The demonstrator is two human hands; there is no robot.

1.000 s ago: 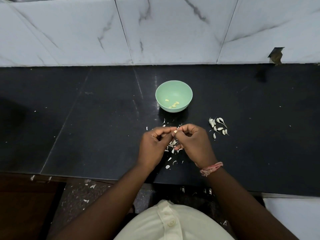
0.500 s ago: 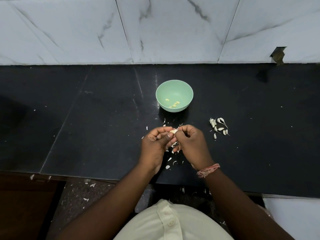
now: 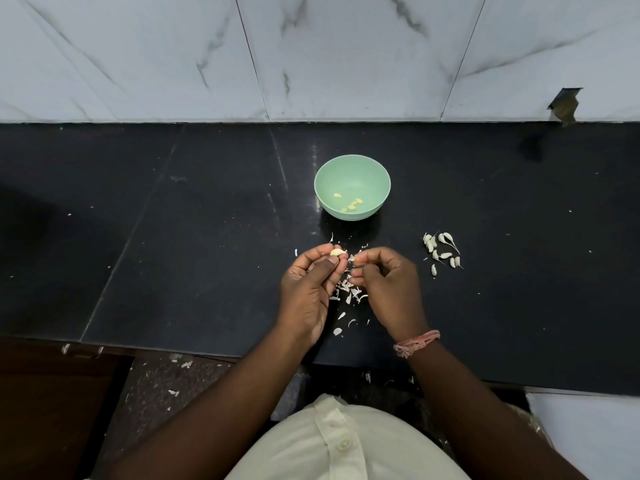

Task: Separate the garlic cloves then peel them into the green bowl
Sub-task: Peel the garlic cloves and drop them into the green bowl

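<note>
Left hand (image 3: 308, 289): grip pinched w/ thumb and fingertips on pale peeled garlic clove (image 3: 337, 252), held above black stone bench (image 3: 194, 237). Right hand (image 3: 388, 289): grip pinched on thin white skin scrap (image 3: 352, 258), just beside clove. Round green plastic bowl (image 3: 360, 171) sits beyond hands, holding several peeled cloves. Unpeeled white cloves (image 3: 441, 252) lie right of hands. Peel scraps (image 3: 348, 292) lie under hands.
</note>
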